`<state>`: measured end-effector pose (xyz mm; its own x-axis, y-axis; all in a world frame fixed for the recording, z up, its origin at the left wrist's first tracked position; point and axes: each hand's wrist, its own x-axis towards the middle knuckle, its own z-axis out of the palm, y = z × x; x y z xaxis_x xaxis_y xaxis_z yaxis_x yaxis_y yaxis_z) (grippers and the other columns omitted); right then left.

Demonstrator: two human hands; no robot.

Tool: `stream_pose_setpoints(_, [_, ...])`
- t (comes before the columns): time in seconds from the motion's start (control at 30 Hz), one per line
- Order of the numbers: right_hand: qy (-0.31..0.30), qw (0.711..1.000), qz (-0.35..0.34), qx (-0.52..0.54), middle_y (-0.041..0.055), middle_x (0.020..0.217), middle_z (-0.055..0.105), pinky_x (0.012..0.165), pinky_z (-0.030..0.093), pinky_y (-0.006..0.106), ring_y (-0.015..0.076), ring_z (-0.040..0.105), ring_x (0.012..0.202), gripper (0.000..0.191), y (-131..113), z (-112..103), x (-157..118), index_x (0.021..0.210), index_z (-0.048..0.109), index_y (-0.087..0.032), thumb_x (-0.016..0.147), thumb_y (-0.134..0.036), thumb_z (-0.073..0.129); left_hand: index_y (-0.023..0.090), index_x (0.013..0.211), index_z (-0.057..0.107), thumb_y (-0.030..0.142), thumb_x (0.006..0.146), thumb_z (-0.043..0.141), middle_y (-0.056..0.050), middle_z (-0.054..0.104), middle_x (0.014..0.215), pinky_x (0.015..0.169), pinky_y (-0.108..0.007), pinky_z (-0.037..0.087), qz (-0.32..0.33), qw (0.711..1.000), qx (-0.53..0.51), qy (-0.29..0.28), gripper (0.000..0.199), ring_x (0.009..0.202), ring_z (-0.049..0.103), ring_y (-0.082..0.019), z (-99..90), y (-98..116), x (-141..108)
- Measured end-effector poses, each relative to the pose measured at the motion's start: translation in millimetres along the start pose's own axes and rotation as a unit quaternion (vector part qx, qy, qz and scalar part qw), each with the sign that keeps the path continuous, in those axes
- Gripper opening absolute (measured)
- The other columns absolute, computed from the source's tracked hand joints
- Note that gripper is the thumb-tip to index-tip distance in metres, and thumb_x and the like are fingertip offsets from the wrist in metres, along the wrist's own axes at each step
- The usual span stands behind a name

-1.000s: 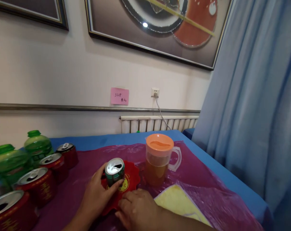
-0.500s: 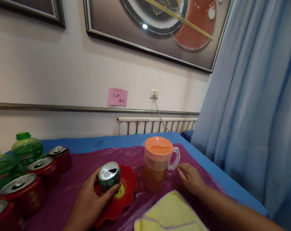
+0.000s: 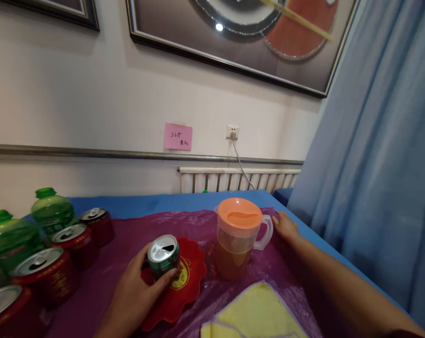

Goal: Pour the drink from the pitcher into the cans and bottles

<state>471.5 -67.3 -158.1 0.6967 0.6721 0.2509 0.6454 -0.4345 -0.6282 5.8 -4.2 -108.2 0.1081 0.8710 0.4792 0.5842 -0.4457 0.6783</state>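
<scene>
My left hand (image 3: 138, 286) is wrapped round an opened green drink can (image 3: 159, 267) with a silver top. The can stands upright on a red scalloped plate (image 3: 194, 281) with a yellow emblem. My right hand (image 3: 285, 226) is at the far right corner of the purple plastic sheet (image 3: 138, 230), with its fingers closed at the sheet's edge. Just left of that hand stands a clear jug (image 3: 235, 253) of brownish liquid with an orange lid; its handle points toward the hand, apart from the fingers. In front of the jug lies a folded yellow cloth (image 3: 258, 314).
Several opened red cans (image 3: 50, 277) stand in a row on the left, beside green bottles (image 3: 54, 213). The sheet covers part of a blue table (image 3: 149, 203). Behind are a white radiator (image 3: 240, 176) and a plugged-in cord (image 3: 241, 162). A blue curtain (image 3: 370, 141) hangs at right.
My right hand has moved away from beside the jug handle, forward and right to the sheet's far corner. My left hand stays on the can. The view has shifted slightly.
</scene>
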Motion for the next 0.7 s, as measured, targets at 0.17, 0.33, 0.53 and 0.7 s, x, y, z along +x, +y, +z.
stream_pose_setpoints(0.17, [0.055, 0.981, -0.016, 0.187, 0.0158, 0.120, 0.070, 0.088, 0.054, 0.036, 0.0238, 0.069, 0.105, 0.071, -42, -17, -58, 0.124, 0.063, -0.013, 0.101, -0.057, 0.011, 0.022, 0.125, 0.061, 0.054, 0.067, 0.075, -0.011, 0.075, 0.116, 0.091, -0.043, 0.058, 0.012, 0.999, -0.001, -0.047, 0.068, 0.105, 0.071, -0.033, -1.5, -2, -1])
stream_pose_setpoints(0.33, [-0.024, 0.865, -0.063, 0.497, 0.0055, 0.091, 0.072, 0.079, 0.052, 0.033, 0.0209, 0.066, 0.085, 0.049, -77, -9, -115, 0.098, 0.070, -0.018, 0.091, -0.064, 0.055, 0.022, 0.124, 0.061, 0.048, 0.067, 0.075, -0.011, 0.074, 0.119, 0.093, -0.044, 0.056, 0.035, 0.998, -0.026, -0.043, 0.064, 0.106, 0.071, -0.032, -0.6, -1, -5])
stream_pose_setpoints(0.53, [0.003, 0.816, -0.004, 0.578, -0.0089, 0.054, 0.041, 0.047, 0.031, 0.022, 0.0087, 0.035, 0.048, 0.053, -105, 9, -106, 0.065, 0.048, -0.020, 0.080, -0.067, 0.067, 0.020, 0.125, 0.060, 0.044, 0.068, 0.074, -0.012, 0.072, 0.122, 0.096, -0.046, 0.055, 0.026, 0.997, -0.042, -0.052, 0.064, 0.108, 0.070, -0.032, -1.2, 0, -5])
stream_pose_setpoints(0.7, [0.034, 0.799, 0.044, 0.599, -0.0137, 0.049, 0.027, 0.041, 0.018, 0.021, 0.0055, 0.020, 0.042, 0.060, -127, 1, -103, 0.062, 0.035, -0.023, 0.071, -0.066, 0.076, 0.021, 0.128, 0.057, 0.040, 0.067, 0.075, -0.012, 0.071, 0.124, 0.099, -0.049, 0.053, 0.015, 0.996, -0.058, -0.062, 0.066, 0.113, 0.068, -0.032, -2.6, -1, -6])
